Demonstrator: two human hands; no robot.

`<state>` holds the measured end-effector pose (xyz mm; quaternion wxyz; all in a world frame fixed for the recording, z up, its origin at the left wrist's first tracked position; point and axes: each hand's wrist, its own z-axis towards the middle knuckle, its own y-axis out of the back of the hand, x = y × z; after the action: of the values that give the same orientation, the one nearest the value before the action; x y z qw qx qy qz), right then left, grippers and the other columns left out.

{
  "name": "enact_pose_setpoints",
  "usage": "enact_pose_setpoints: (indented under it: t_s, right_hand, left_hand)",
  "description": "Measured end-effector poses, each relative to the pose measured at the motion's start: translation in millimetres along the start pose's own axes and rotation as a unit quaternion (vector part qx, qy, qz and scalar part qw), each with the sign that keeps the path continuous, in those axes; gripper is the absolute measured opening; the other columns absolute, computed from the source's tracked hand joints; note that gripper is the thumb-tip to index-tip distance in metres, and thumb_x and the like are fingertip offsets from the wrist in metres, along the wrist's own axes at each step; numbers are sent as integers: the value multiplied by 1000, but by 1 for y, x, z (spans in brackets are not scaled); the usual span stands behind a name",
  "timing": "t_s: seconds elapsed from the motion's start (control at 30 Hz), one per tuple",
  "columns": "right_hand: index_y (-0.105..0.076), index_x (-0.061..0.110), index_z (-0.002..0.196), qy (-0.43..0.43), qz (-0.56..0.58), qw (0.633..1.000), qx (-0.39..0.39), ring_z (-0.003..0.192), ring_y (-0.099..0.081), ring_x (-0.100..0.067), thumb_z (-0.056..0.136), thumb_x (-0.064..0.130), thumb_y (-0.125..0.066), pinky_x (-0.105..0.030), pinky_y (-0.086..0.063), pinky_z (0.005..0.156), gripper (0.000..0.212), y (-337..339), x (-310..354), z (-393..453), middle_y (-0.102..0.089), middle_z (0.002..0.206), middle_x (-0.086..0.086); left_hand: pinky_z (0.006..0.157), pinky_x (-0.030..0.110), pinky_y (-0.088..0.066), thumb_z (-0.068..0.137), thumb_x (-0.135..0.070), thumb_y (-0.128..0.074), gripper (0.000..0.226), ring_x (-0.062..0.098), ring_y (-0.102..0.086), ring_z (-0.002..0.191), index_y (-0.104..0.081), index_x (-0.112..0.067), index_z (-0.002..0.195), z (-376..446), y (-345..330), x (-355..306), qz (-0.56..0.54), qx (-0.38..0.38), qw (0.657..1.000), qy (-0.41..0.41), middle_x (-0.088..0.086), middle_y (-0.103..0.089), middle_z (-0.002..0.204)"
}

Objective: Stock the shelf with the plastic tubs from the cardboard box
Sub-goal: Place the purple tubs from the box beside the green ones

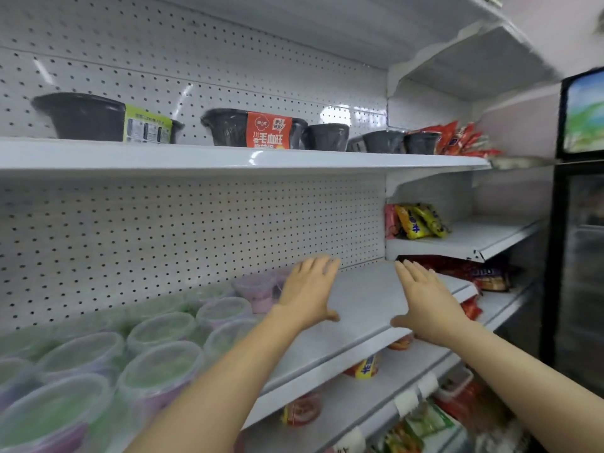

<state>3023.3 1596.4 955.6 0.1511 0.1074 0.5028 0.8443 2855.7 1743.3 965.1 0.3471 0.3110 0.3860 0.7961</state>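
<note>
Several clear plastic tubs (pixel 163 331) with green and purple contents crowd the left part of the white middle shelf (pixel 366 308). My left hand (pixel 309 289) reaches over this shelf with straight fingers, just right of a purple tub (pixel 258 289); whether it touches that tub I cannot tell. My right hand (pixel 425 299) is held flat, fingers straight, over the bare right part of the same shelf. Neither hand holds anything. The cardboard box is out of view.
Black bowls (pixel 81 116) with paper sleeves stand on the shelf above, red snack packets (pixel 457 138) at its right end. Yellow packets (pixel 418 220) lie in the neighbouring bay. Cup goods (pixel 366 367) sit on lower shelves. A dark glass-door fridge (pixel 578 256) stands at right.
</note>
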Motion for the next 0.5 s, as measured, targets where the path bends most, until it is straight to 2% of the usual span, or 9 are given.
enact_pose_setpoints:
  t_s: [0.13, 0.23, 0.5]
  right_hand:
    - [-2, 11, 153, -22, -18, 1000, 10, 148, -8, -25, 75, 49, -73, -36, -10, 121, 112, 10, 12, -32, -10, 160, -7]
    - [-11, 12, 151, -29, -22, 999, -6, 144, -18, -24, 70, 52, -75, -39, -18, 118, 111, 12, 22, -62, -22, 156, -7]
    - [-6, 9, 152, -67, -50, 997, 4, 146, -15, -24, 73, 50, -73, -36, -14, 119, 112, 47, 67, -151, -19, 157, -8]
  left_hand:
    - [115, 38, -22, 69, -57, -76, 111, 26, -25, 140, -15, -16, 153, -22, 16, -10, -5, -10, 1000, -18, 5, -25, 154]
    - [115, 39, -22, 70, -55, -76, 111, 27, -24, 141, -13, -16, 153, -47, 26, -18, -8, -8, 999, -34, 6, -24, 156]
    - [112, 39, -26, 67, -57, -77, 111, 27, -31, 136, -18, -16, 151, -123, 53, -32, -21, 21, 999, -44, 5, -29, 152]
